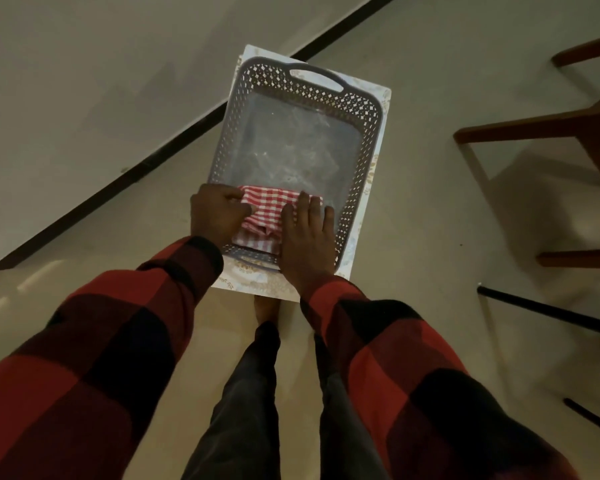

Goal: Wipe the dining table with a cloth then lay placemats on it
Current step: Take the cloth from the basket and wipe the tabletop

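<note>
**Both hands on the cloth, in the basket**

Red-white checked cloth (269, 211) lies folded at the 6 o'clock end of the grey perforated basket (355, 188). Left hand (219, 214) curled, pinching the cloth's 9 o'clock edge. Right hand (309, 237) flat, fingers spread, pressing its 3 o'clock side. Basket sits on white patterned placemats (257, 284), on the floor. Wooden chair (548, 128) at 3 o'clock.

Placemat (378, 157) mostly hidden under basket (355, 216); chair (548, 129) cut by right edge.
</note>
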